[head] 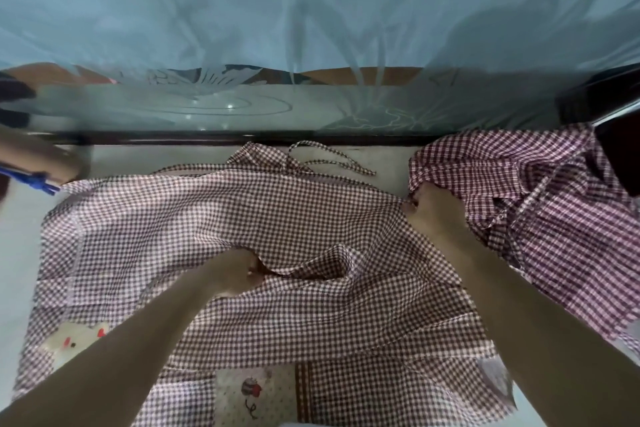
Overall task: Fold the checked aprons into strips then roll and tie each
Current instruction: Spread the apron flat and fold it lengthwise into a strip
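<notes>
Apron [214, 218] spread flat | left hand [239, 274] pinches mid-fold | right hand [429, 211] grips right edge

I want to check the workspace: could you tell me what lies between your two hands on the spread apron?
In the head view, only wrinkled checked fabric of the spread apron lies between the left hand and right hand.
</notes>
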`<control>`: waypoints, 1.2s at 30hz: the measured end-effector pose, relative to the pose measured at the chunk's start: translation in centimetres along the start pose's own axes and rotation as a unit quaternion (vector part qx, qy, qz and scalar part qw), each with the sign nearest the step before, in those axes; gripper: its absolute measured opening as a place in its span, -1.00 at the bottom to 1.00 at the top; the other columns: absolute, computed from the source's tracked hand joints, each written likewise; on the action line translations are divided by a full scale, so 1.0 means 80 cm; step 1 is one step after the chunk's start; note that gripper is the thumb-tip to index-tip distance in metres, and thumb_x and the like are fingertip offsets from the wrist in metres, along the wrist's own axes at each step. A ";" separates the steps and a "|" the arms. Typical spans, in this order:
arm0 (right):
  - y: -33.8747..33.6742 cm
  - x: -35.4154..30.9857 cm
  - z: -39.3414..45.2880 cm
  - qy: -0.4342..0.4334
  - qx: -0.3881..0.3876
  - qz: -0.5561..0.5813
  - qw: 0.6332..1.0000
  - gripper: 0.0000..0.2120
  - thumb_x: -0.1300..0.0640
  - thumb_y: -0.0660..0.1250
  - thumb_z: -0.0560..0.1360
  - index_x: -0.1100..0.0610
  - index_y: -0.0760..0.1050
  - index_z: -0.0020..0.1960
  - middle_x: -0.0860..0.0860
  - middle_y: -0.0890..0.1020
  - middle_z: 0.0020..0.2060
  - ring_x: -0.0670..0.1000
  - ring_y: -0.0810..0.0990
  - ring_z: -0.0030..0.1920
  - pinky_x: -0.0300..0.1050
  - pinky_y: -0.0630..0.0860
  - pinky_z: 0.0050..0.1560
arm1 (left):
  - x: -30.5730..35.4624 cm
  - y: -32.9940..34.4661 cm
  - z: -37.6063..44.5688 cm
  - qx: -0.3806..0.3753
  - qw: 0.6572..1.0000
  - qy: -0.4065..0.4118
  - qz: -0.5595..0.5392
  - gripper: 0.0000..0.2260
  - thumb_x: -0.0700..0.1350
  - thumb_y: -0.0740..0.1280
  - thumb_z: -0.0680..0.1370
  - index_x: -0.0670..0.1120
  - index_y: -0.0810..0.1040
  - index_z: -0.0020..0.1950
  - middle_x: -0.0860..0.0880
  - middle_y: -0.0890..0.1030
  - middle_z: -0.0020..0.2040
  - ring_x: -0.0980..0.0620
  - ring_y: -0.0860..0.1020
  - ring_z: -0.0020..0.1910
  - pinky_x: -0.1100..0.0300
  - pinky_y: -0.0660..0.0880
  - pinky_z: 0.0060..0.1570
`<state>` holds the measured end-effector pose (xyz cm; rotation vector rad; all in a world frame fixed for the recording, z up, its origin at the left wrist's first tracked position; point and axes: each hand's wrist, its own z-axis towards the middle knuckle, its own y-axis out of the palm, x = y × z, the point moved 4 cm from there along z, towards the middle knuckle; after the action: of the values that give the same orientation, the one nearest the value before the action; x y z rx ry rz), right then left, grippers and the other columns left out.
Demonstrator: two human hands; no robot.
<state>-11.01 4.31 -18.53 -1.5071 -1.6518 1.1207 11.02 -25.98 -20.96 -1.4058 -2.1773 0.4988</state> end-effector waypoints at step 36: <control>-0.003 -0.006 0.063 0.006 0.050 -0.055 0.997 -0.44 -0.24 0.11 0.61 0.25 0.55 -0.07 0.11 0.54 -0.27 0.10 0.44 -0.26 -0.09 0.37 -0.26 | 0.096 -0.112 0.049 0.389 0.899 0.174 -0.101 -0.81 -0.25 0.30 0.47 -0.07 0.55 0.05 -0.03 0.52 0.04 0.00 0.48 0.06 -0.03 0.51 0.16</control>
<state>-15.50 2.94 -20.47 -1.3415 -1.6242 1.1156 -0.50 -22.64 -17.66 -0.7441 -1.5315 0.8430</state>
